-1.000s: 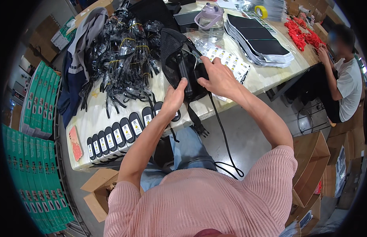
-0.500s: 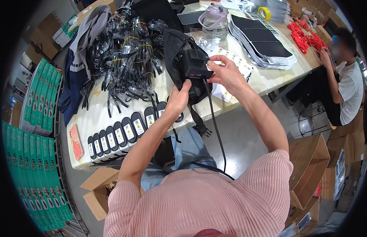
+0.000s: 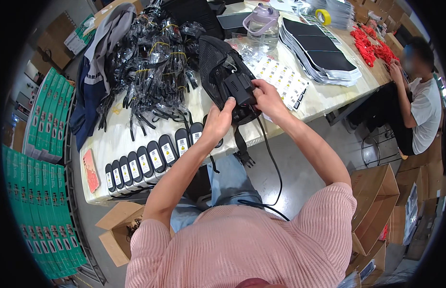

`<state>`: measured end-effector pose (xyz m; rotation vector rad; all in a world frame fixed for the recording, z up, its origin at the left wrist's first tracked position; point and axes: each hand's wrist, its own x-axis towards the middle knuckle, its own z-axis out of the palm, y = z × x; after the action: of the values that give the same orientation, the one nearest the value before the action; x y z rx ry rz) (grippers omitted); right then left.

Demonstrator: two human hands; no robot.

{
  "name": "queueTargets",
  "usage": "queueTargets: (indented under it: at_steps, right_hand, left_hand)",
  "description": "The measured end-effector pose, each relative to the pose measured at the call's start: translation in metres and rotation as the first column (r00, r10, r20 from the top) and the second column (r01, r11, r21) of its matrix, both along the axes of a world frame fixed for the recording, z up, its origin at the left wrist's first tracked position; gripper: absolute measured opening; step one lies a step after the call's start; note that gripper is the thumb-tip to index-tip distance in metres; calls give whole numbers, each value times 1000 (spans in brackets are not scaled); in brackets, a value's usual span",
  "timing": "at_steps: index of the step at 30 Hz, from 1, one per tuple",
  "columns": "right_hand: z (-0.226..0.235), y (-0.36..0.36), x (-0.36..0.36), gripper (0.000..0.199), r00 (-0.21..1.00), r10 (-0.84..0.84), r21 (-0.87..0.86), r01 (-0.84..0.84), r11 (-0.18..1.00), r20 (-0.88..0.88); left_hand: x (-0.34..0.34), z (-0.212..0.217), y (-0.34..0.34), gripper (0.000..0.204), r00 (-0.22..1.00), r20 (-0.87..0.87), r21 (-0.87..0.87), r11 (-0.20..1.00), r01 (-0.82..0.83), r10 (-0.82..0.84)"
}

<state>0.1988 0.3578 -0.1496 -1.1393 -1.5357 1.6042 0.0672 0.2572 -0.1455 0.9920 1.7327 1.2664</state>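
Two bare hands, one black box (image 3: 240, 89) between them. Box with ribbed face uppermost, tilted, partly ringed by one black mesh bag (image 3: 214, 61); depth inside the bag not to be told. Long axis aslant, from upper left to lower right, roughly in line with the bag. Position: over the near edge of the desk (image 3: 116, 139); resting or lifted, cannot tell.

Right hand (image 3: 271, 100): just right of the box and touching its right end, fingers bent and gripping there, fingertips partly hidden. Left hand (image 3: 218, 122): below and left of the box, thumb extended along its lower left corner, closed on the bag's edge; remaining fingers out of sight beneath. Neither hand clearly nearer; box to the left of the right hand, and up and to the right of the left hand.

One black cable (image 3: 270, 150), from beside the right hand down past the desk edge; join with the box hidden. One strap with buckle (image 3: 241, 148), hanging below the bag. One sheet of labels (image 3: 286, 79), beyond the right hand.
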Motion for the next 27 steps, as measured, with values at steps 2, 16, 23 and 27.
queueTargets:
  at_steps: [2, 16, 23, 27]
  right_hand:
    - [-4, 4, 2, 36, 952, 51, 392, -172, 904, 301]
    - [12, 4, 8, 46, 870, -90, 708, -330, 625, 485]
    - [31, 8, 16, 49, 898, 160, 445, -349, 825, 409]
    - [24, 9, 18, 48, 840, -77, 679, -377, 630, 538]
  left_hand:
    - [-1, -1, 0, 56, 1000, -19, 0, 1000, 12, -12]
    - [3, 4, -5, 65, 974, -76, 224, 948, 225, -213]
    - [-10, 11, -32, 57, 971, -111, 307, 921, 238, -214]
    - [-15, 20, -34, 46, 915, -268, 246, 897, 368, -302]
